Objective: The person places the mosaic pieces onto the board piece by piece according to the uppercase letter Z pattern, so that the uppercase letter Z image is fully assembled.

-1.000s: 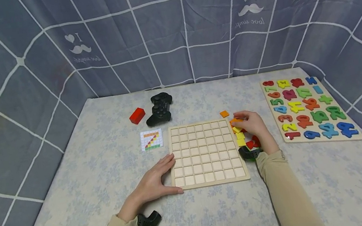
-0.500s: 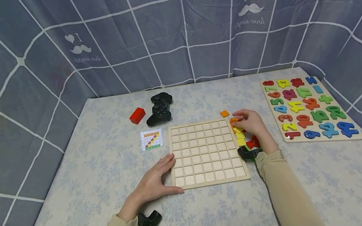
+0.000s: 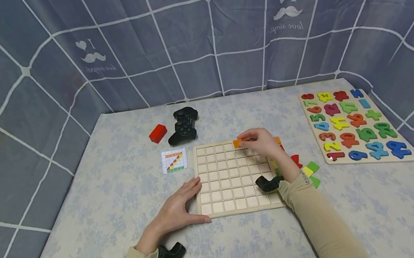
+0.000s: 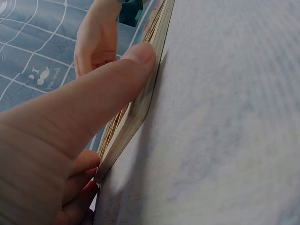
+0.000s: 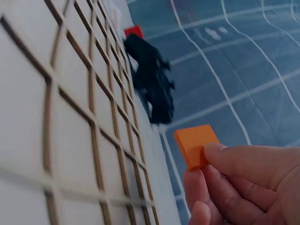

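My right hand pinches an orange square tile between thumb and fingers, over the far rows of the wooden grid board. The right wrist view shows the tile held tilted above the board. My left hand rests at the board's near-left corner, its fingers along the left edge and its thumb against the front edge. The grid squares that show hold no tiles. Beside the board's right edge lie red, yellow, orange and green tiles, partly hidden by my right hand and wrist.
A card with a coloured grid pattern lies left of the board. Behind it are a red block and a black game controller. A number puzzle board stands at the right. A grey-blue curtain hangs behind the table.
My right hand has moved left from the tile pile to over the board's far edge, carrying the orange tile. Green and yellow tiles right of the wrist are now visible. My left hand stays put.
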`<state>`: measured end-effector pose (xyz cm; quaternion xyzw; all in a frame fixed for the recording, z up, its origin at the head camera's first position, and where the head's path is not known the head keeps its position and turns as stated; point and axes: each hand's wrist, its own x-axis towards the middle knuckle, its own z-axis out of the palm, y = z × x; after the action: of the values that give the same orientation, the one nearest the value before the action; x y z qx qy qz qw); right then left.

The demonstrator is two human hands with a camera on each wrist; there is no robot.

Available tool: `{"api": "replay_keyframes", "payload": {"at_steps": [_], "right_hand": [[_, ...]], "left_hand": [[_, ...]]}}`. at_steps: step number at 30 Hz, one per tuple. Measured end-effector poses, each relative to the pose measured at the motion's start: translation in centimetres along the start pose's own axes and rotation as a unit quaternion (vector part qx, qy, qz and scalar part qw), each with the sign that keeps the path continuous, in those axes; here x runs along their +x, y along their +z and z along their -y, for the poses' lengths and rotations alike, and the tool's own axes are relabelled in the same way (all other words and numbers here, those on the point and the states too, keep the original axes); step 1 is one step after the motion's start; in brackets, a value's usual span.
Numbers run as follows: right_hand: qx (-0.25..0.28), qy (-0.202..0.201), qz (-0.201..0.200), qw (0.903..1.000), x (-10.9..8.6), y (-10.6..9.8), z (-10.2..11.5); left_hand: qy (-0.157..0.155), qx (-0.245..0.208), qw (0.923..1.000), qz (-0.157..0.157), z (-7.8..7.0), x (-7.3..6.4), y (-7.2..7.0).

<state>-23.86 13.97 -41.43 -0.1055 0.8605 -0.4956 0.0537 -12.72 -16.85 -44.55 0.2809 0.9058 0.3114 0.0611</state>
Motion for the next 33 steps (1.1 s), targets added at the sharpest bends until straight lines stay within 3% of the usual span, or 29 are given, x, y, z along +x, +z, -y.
{"api": "replay_keyframes", "payload": {"at_steps": [10,19,25,29,33], "right_hand": [[-0.044,-0.018,0.061,0.997,2.3,5.4,1.8],[-0.093,-0.005,0.045,0.9946,2.6,7.8,2.3],[-0.053,-0.001,0.031,0.9981,1.9,6.6,1.9],[-0.012,-0.012,0.012,0.9998,1.7,4.1,1.7],[0.009,-0.024,-0.038,0.9989,1.4,1.5,1.6]], "left_hand": [[-0.008,-0.003,1.0,0.003,0.4,0.0,0.2],[-0.009,-0.001,0.9999,0.009,0.5,0.1,0.3],[-0.006,-0.001,0.9999,0.012,0.3,0.1,0.4],[-0.001,0.001,1.0,0.004,0.2,0.1,0.3],[0.008,0.004,1.0,-0.001,0.2,0.0,0.2]]}}
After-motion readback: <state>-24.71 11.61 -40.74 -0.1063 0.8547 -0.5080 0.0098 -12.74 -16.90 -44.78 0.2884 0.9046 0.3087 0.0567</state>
